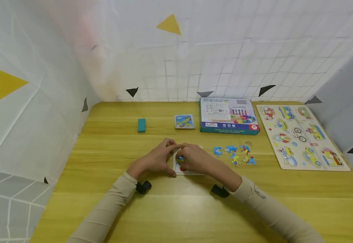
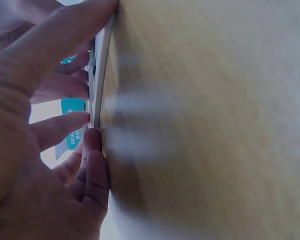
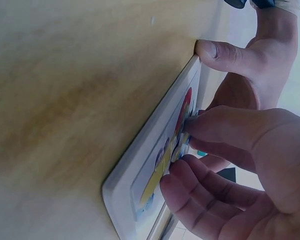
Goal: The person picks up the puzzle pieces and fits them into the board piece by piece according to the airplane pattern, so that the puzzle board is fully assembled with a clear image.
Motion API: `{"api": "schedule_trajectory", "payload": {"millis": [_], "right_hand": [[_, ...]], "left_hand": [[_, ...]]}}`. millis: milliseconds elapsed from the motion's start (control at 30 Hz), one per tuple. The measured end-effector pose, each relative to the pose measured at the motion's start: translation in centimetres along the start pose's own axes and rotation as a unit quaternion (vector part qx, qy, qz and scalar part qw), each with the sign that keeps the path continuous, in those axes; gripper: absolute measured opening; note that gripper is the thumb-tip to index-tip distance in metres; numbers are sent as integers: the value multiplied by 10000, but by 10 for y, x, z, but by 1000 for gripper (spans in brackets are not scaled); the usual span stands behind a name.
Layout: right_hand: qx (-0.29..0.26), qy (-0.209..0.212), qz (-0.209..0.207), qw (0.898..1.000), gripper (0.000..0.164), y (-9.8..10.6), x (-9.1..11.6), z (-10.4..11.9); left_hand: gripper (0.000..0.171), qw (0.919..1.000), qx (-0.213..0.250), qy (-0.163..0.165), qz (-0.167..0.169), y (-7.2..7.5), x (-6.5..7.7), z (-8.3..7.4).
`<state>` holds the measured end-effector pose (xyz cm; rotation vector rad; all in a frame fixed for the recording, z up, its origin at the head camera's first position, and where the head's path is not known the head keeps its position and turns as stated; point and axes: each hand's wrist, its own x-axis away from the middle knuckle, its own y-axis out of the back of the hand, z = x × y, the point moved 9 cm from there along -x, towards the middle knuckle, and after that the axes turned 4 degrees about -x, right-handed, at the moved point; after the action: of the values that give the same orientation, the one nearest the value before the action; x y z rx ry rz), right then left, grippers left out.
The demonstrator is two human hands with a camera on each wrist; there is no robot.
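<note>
We see a person work at the wooden table (image 1: 179,212), with both hands at a white puzzle tray (image 3: 119,196). The tray lies flat on the table, and we take it as our landmark. The left hand (image 1: 155,157) is at the left edge of the tray, its fingers spread apart; the thumb touches the near corner and the forefinger reaches along the far edge. The right hand (image 1: 199,158) is over the tray, with fingers bent, and it pinches a small puzzle piece (image 1: 180,158) between thumb and fingertips. In the right wrist view, we notice red and yellow parts of a picture inside the tray.

To the right of the tray, we find five loose puzzle pieces (image 1: 217,151), coloured blue, yellow and red. Beyond the tray stands a small picture card (image 1: 184,122) with a yellow plane, and a teal block (image 1: 141,125) is beyond it to the left. A printed box (image 1: 222,128) lies beyond it to the right, and farthest right of it we see a large board (image 1: 295,145) with vehicle pictures.
</note>
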<state>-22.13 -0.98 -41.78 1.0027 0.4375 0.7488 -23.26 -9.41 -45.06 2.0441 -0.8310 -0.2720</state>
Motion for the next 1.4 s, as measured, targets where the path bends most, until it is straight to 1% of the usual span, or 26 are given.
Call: {"api": "schedule_trajectory", "payload": {"millis": [167, 333, 633, 867, 1100, 1167, 1233, 1333, 1400], "right_hand": [[-106, 96, 12, 9999, 21, 2, 1, 0], [-269, 22, 30, 9996, 21, 3, 4, -1], [-219, -17, -2, 9998, 20, 3, 3, -4], [-100, 184, -52, 9998, 17, -1, 3, -1], [-171, 126, -125, 9997, 18, -1, 2, -3], [-249, 162, -217, 9993, 20, 2, 3, -3], [-402, 235, -406, 9981, 22, 9, 5, -1], [-567, 392, -776, 9946, 26, 24, 10, 1], [-564, 445, -975, 9926, 25, 35, 16, 0]], "left_hand": [[105, 10000, 50, -22, 5, 1, 0, -2], [104, 10000, 34, -49, 12, 0, -2, -4], [104, 10000, 46, -22, 29, -1, -2, -3], [105, 10000, 0, 7, 11, 0, 0, -3], [105, 10000, 5, 45, 19, 0, 1, -1], [105, 10000, 16, 55, -8, 0, 1, 0], [104, 10000, 21, 58, -27, 0, 1, 0], [102, 10000, 32, 69, -53, 1, 1, -1], [102, 9999, 37, 97, -46, 1, 1, -1]]}}
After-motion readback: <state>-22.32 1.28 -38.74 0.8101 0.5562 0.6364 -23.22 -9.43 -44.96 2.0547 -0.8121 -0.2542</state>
